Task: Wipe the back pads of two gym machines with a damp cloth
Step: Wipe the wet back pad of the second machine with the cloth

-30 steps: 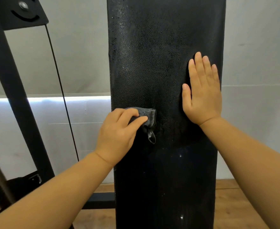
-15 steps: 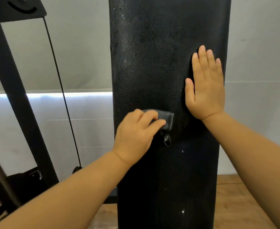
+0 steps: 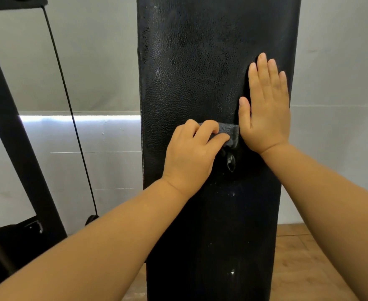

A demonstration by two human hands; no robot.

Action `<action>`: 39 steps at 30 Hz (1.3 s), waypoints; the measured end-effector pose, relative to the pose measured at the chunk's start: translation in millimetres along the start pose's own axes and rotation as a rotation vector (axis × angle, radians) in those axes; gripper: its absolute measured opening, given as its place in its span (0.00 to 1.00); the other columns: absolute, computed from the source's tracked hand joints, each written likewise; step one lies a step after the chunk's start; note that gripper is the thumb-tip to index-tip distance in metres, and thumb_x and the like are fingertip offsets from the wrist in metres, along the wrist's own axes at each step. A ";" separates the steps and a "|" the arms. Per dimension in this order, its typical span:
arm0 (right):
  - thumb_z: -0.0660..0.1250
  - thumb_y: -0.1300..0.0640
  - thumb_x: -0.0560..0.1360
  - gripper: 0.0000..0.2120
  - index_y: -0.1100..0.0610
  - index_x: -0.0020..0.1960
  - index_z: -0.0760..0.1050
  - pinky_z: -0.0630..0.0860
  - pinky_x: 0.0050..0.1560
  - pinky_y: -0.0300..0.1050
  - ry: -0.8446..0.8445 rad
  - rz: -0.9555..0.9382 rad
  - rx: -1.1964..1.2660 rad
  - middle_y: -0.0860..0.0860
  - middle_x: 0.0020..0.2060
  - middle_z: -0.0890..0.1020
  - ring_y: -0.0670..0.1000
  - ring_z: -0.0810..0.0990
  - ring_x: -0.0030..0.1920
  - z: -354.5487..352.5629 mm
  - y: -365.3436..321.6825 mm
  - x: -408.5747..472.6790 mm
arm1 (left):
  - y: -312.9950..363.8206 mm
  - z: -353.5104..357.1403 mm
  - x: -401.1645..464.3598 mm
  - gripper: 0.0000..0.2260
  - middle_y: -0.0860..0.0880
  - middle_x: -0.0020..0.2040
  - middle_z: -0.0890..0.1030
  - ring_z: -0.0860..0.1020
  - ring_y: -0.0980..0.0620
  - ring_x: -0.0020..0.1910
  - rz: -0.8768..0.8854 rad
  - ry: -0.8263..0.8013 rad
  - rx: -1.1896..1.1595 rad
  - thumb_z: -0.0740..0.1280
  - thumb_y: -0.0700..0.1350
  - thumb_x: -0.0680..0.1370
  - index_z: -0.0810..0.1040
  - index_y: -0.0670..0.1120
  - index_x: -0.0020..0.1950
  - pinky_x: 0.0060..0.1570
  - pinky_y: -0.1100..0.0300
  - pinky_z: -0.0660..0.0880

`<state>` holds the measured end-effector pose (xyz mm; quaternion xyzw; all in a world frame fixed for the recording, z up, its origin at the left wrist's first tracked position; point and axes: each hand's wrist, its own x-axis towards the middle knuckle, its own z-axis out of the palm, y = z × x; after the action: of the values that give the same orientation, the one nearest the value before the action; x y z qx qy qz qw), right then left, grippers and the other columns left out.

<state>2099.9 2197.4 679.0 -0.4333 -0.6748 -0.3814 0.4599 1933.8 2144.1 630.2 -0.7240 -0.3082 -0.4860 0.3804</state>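
Back pad (image 3: 191, 61) stood upright; my left hand (image 3: 191, 157) gripped the gray cloth (image 3: 229, 132) against it, my right hand (image 3: 265, 109) pressed flat, fingers straight.

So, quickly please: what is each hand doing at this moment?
Left hand: fingers curled, holding the grey cloth against the back pad.
Right hand: open, pressed flat on the pad.

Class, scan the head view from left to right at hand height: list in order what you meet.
Black frame post → thin cable → left hand → grey cloth → right hand, all three on the black back pad → grey wall.
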 end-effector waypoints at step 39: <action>0.51 0.56 0.78 0.26 0.63 0.75 0.57 0.44 0.74 0.50 -0.058 0.051 0.037 0.60 0.75 0.57 0.60 0.53 0.75 -3.2 -2.4 0.3 | -16.3 -20.3 -22.5 0.11 0.44 0.45 0.81 0.65 0.47 0.39 0.017 -0.064 0.035 0.63 0.35 0.74 0.84 0.43 0.48 0.36 0.55 0.61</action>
<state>2098.6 2193.7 679.9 -0.4527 -0.6835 -0.3444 0.4574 1903.4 2133.6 618.0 -0.7350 -0.3224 -0.4539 0.3870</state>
